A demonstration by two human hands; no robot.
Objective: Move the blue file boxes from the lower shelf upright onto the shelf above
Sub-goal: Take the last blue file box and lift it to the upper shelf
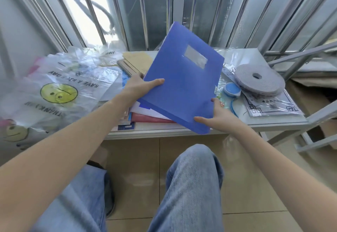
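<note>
At the bottom of the frame we see two knees in light blue denim over a glossy tiled floor, and from the lower corners two bare forearms reach up toward the centre. Our left hand clamps the left edge of one blue file box, thumb flat on its face and fingers hidden beneath; our right hand grips the near lower corner, thumb along the edge and one fingertip showing at the right side. The box is a flat, matte plastic rectangle with a pale label window, held tilted, its far end raised, above a stack of papers and folders on the grey metal shelf. Only this one blue box is clearly visible. Left lie crinkled clear plastic bags printed with two yellow smiley faces; right sit one round blue tape measure and one grey coiled roll on printed sheets. Behind stand vertical metal bars.
</note>
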